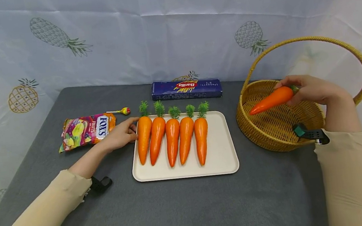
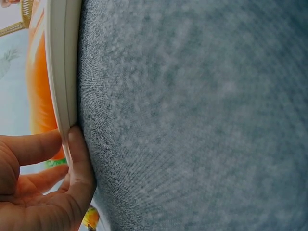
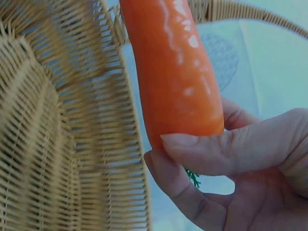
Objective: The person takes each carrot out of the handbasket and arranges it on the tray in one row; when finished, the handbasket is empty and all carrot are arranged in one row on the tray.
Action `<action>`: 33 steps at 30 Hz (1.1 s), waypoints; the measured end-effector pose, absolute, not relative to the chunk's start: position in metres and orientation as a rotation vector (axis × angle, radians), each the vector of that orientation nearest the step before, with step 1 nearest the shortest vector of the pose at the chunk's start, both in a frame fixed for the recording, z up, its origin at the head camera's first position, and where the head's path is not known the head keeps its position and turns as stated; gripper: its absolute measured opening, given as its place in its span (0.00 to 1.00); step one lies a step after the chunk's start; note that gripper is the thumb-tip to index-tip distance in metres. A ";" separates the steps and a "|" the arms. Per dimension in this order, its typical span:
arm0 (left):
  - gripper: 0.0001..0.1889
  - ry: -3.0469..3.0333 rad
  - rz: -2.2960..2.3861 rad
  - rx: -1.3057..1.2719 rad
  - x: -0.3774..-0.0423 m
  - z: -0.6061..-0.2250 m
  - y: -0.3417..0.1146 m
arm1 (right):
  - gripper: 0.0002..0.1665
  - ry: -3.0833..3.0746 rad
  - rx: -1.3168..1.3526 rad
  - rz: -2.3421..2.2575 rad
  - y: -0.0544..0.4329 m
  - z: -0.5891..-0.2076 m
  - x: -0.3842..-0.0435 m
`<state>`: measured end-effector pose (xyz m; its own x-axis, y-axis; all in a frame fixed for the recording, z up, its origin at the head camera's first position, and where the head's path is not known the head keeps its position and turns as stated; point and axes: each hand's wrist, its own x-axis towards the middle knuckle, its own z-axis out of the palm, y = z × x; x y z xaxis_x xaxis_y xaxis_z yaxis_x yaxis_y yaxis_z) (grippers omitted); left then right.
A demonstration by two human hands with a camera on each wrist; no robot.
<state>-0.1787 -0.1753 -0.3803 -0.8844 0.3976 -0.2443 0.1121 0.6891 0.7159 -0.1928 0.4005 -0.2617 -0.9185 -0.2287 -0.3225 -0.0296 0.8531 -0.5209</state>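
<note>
My right hand [image 1: 314,91] pinches a carrot [image 1: 272,100] by its thick top end, holding it over the wicker basket [image 1: 249,129] with the tip pointing left. In the right wrist view, thumb and fingers [image 3: 197,154] close round that end, and a bit of green top shows below. Several more carrots [image 1: 172,142] lie side by side on the cream tray [image 1: 221,149], leafy tops toward the back. At the tray's left edge, my left hand [image 1: 120,133] pinches the rim [image 2: 65,72], thumb on one side and a finger on the other in the left wrist view.
Left of the tray lies a Fox's Fruits candy bag [image 1: 86,130], with a lollipop [image 1: 124,111] behind it. A blue Barilla spaghetti box [image 1: 186,89] lies behind the tray. The basket's tall handle [image 1: 307,39] arches above it. A pineapple-print cloth [image 1: 171,35] hangs behind the grey table [image 1: 179,211].
</note>
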 end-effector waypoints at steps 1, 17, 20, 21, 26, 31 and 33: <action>0.34 2.518 1.033 0.399 -0.178 -0.380 -0.175 | 0.32 2.656 -0.206 -0.742 0.398 -0.259 -0.192; 0.34 2.525 1.035 0.399 -0.179 -0.385 -0.177 | 0.24 2.563 -0.498 -0.885 0.332 -0.243 -0.181; 0.34 2.531 1.029 0.399 -0.180 -0.385 -0.177 | 0.24 2.541 -0.535 -0.889 0.321 -0.243 -0.181; 0.34 2.532 1.028 0.399 -0.180 -0.385 -0.178 | 0.24 2.526 -0.549 -0.898 0.317 -0.243 -0.181; 0.34 2.531 1.025 0.400 -0.180 -0.384 -0.178 | 0.22 2.451 -0.596 -0.935 0.303 -0.245 -0.181; 0.34 2.527 1.019 0.396 -0.179 -0.383 -0.177 | 0.23 2.424 -0.621 -0.911 0.291 -0.249 -0.182; 0.34 2.527 1.017 0.394 -0.179 -0.382 -0.177 | 0.24 2.411 -0.632 -0.903 0.286 -0.251 -0.183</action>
<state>-0.1789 -0.1770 -0.3820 -0.8858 0.3930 -0.2469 0.1124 0.6977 0.7075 -0.1829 0.2860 -0.2508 -0.7749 -0.5685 -0.2763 -0.2472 0.6748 -0.6954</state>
